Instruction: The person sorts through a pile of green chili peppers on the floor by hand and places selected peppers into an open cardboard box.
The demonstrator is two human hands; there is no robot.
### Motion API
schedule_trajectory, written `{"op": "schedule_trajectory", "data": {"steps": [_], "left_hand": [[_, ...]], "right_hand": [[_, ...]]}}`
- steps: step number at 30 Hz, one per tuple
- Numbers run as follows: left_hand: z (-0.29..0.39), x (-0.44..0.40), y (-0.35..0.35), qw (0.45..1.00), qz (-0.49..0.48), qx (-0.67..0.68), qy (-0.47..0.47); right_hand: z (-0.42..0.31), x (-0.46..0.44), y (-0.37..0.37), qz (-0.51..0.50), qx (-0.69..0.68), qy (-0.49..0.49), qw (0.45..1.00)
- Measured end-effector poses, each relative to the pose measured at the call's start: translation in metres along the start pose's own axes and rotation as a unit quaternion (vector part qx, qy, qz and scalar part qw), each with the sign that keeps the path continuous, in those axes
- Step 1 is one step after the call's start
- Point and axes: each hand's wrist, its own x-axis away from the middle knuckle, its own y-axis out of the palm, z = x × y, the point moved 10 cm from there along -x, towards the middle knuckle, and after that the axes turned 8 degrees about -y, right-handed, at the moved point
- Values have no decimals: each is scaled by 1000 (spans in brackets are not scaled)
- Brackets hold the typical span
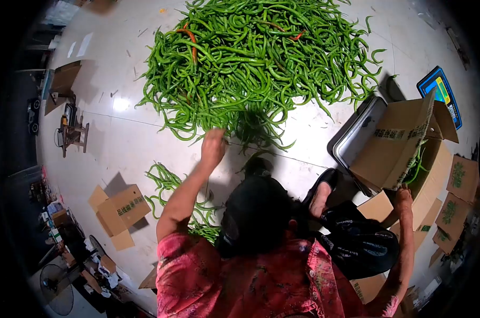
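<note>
A large heap of long green chili peppers [261, 69], with a few red ones, lies spread on the floor. At its near edge is my left hand [213, 147], fingers curled; whatever they hold is hidden. My right hand [404, 200] is closed at the near rim of a tilted cardboard box [385, 143]. Several green peppers [419, 163] show inside the box, just beyond that hand. Beneath the box is a metal scale pan [364, 124]. A smaller group of peppers [166, 180] lies to the left of my left forearm.
The scale's blue-edged display [440, 95] stands at the right. An open carton [123, 209] sits on the floor at left, near a small wooden stool [74, 132]. More cartons [454, 206] line the right side. A fan [57, 289] is at lower left.
</note>
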Motion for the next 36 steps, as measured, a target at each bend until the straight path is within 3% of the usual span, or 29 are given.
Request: {"op": "schedule_trajectory", "data": {"steps": [1, 3, 5, 6, 8, 9, 10, 12, 14, 17, 18, 21, 25, 28, 29, 32, 33, 36], "left_hand": [[12, -26, -1, 1000, 3, -23, 7], [24, -64, 5, 996, 26, -74, 51], [31, -91, 21, 982, 58, -139, 118], [32, -99, 31, 970, 68, -179, 147], [18, -106, 52, 954, 53, -250, 156], [11, -110, 65, 950, 31, -276, 144], [7, -117, 78, 944, 11, -300, 135], [6, -123, 91, 942, -45, -302, 139], [5, -120, 96, 934, -94, -307, 154], [-11, -127, 101, 937, -205, -272, 79], [-15, -121, 94, 934, -237, -261, 58], [-10, -121, 41, 968, -218, -118, -30], [18, -109, -57, 993, 86, 27, 74], [23, -116, -74, 989, 22, 145, -7], [33, -115, -79, 962, -55, 237, -120], [49, -116, -39, 875, -124, 445, -147], [54, -111, -21, 822, -180, 501, -200], [29, -110, 65, 762, -104, 595, -233]], "right_hand": [[3, -2, -4, 72, -56, 25, 996], [10, -14, 50, -121, 49, -95, 987], [43, -25, 103, -153, 153, -214, 953], [48, -32, 119, -89, 203, -279, 935], [23, -19, 11, 28, -115, -235, 965], [7, -10, -27, 124, -84, -238, 960], [-38, -1, -79, 104, -242, -197, 944], [-48, 3, -123, 41, -162, -39, 985], [-71, 10, -151, 107, -254, -64, 959], [-79, 14, -141, 117, -69, -142, 981], [-81, 16, -141, 116, -117, -155, 974], [-116, 41, -165, 141, -283, -188, 930], [-173, 69, -218, 161, -304, -98, 934], [-234, 99, -229, 78, -350, -108, 927], [-254, 108, -237, 91, -324, -152, 929], [-298, 130, -244, 82, -300, -229, 922], [-306, 130, -239, 54, -297, -234, 924], [-320, 127, -219, -2, -311, -243, 919]]}}
